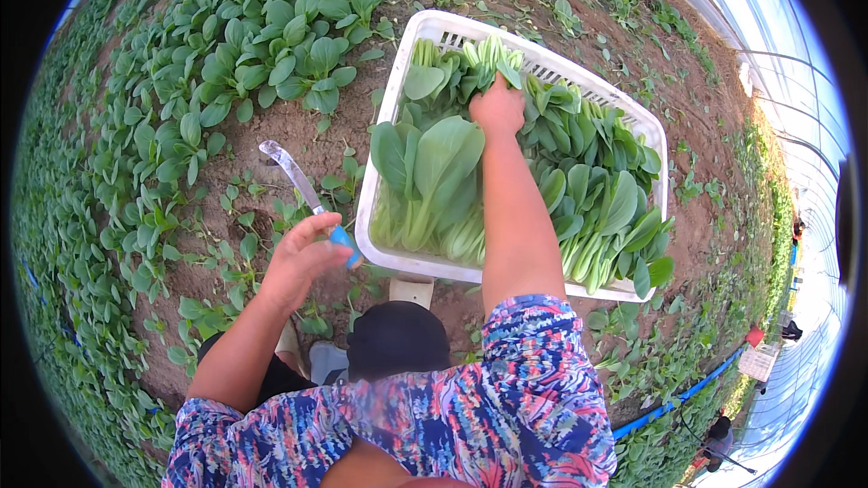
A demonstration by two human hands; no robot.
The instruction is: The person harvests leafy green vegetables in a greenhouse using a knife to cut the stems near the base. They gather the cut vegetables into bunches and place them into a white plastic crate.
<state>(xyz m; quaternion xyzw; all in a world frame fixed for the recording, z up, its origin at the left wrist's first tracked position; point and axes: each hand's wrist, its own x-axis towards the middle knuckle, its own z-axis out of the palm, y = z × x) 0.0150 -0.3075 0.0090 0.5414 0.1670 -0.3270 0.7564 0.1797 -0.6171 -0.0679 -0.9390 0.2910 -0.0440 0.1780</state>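
Right hand (496,107) is stretched out over the white crate (394,90), fingers closed round the pale stem end of a bok choy bunch (488,56) at the far side, leaves pointing away so it lines up with the rows already packed in there. The crate sits on bare soil (271,126) just in front of the person's knees, close enough to reach without shifting. Left hand (303,258) is off to the side, curled tight on the blue handle of a knife (303,185), blade angled up and away over the dirt, clear of the body and the crate. Uncut greens (271,36) crowd the bed to the left. A blue hose (674,398) runs along lower right.
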